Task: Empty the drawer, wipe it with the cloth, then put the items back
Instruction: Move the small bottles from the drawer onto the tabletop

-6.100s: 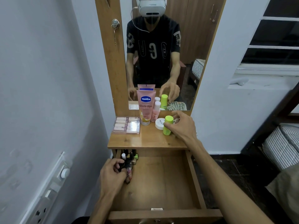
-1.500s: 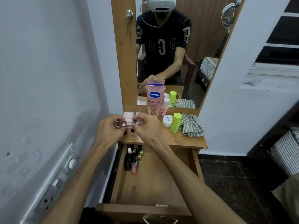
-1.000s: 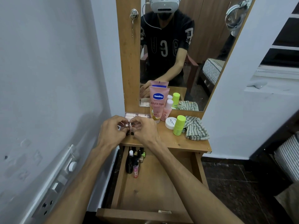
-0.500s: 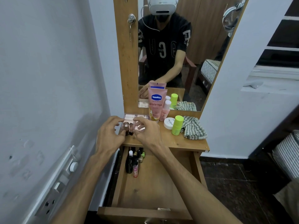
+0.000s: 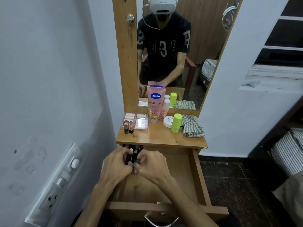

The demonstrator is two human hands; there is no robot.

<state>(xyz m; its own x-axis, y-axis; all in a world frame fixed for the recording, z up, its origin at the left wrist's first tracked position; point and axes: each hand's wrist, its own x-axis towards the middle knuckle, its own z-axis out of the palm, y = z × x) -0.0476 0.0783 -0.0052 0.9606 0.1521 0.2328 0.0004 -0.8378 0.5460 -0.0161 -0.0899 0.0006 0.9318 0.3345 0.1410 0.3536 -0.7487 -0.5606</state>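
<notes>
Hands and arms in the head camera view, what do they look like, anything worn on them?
Both the left hand and right hand are bare: no gloves, and no rings, watch or bands that I can make out. The forearms are uncovered too. The mirror shows a black short-sleeved T-shirt with white markings on chest and sleeves.

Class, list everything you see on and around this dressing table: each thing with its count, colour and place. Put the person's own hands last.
Vaseline lotion tube: one, pink, back of tabletop.
Small pink bottle: one, beside the tube.
Round white jar: one, tabletop middle.
Lime green bottle: one, right of jar.
Striped cloth: one, grey-white, tabletop right.
Clear compartment box: one, pinkish, tabletop left.
Small cosmetic tubes: two, dark, before the box.
Small bottles: several, mostly dark, drawer's back-left corner.
Wooden drawer: one, open.
Left hand, right hand: both on the bottles.
</notes>
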